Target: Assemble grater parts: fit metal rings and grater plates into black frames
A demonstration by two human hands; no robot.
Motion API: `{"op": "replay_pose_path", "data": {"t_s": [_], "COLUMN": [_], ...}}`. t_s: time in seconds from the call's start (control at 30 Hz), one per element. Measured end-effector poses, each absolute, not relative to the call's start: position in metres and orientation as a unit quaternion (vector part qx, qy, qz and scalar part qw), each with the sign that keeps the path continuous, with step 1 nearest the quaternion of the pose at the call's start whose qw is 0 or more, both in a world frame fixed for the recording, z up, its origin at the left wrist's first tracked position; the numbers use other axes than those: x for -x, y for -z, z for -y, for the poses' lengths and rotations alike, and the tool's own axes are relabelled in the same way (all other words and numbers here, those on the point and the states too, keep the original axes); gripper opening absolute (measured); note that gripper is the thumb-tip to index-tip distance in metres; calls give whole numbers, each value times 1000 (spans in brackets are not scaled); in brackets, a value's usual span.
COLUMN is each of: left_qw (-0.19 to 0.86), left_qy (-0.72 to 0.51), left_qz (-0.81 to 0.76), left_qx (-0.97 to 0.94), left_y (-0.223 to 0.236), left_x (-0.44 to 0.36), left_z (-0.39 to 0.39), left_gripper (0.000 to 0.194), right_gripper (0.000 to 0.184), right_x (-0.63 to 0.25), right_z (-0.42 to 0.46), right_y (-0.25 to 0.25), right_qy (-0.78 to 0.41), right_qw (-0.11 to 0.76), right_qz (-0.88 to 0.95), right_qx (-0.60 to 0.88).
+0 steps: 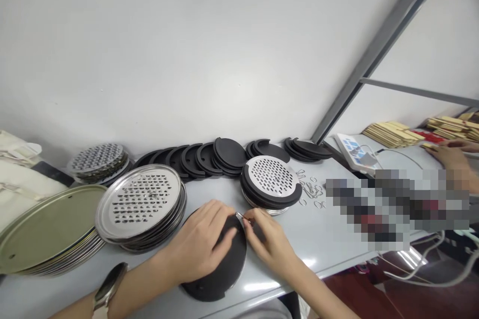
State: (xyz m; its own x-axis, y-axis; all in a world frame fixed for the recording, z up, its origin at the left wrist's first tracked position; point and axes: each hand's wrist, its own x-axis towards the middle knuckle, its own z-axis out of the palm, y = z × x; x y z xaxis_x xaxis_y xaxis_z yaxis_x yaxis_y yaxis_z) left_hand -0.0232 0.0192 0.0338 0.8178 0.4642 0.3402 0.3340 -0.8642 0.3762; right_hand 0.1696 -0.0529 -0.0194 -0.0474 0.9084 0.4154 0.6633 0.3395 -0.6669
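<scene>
My left hand (202, 241) grips a round black disc (215, 281) at the table's front edge, its fingers over the far rim and the thumb on the top face. My right hand (270, 241) pinches a small shiny metal clip (239, 216) against the disc's far right edge. Whether the clip passes through a hole there is hidden by my fingers. Just behind my right hand stands a stack of round perforated metal grater plates with black rims (271, 177). Loose metal clips and rings (312, 189) lie to its right.
On the left are stacked metal grater plates (138, 199) and olive-green oval trays (52, 224). More black discs (230, 152) line the wall. A white box with blue markings (355, 152) and a cable sit at right. Beyond, a co-worker's hands (451, 157) are near yellowish flat pieces (392, 134).
</scene>
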Motion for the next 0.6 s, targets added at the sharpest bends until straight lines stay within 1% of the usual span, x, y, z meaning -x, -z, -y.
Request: {"op": "replay_pose_path", "data": {"t_s": [0.13,0.2,0.3,0.47,0.6], "left_qw": [135,135,124,109,57], "left_qy": [-59,0,35,55,71], "left_qz": [-232,-229,-229,-264,-349], "left_qx": [-961,-964,-965,-957,-933], "left_y": [-41,-41,-44,-42,-31], "left_x": [34,41,49,42,29], "left_z": [-18,-20,-22,-13,3], "left_gripper": [95,117,129,125,133], "right_gripper": [10,12,15,13,12], "right_x": [-170,-170,-170,-169,-169], "right_z": [54,54,54,53,52], "right_y": [17,16,14,14,16], "right_qy": [-160,-165,-178,-215,-221], "right_qw": [411,416,416,400,387], "right_qz": [704,695,686,688,692], "right_qx": [557,562,569,566,568]}}
